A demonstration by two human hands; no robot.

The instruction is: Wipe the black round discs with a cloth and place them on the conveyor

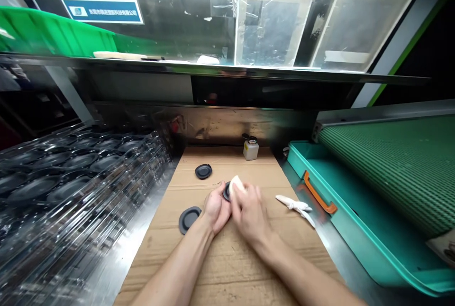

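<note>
Cardboard [231,273] up front, and on it, eight o'clock from the hands, lies a loose disc [189,220]; a crumpled white cloth [293,204] sits at three. Centre stage, the left hand [216,208] cups a black disc [226,192] while the right hand [250,211] pinches a white pad [236,184] against it! Careful: lopsided pressure could tip that disc free. Beyond, another disc [203,171] lies at ten, a bottle [250,150] at one; a stray knock could topple it.
</note>
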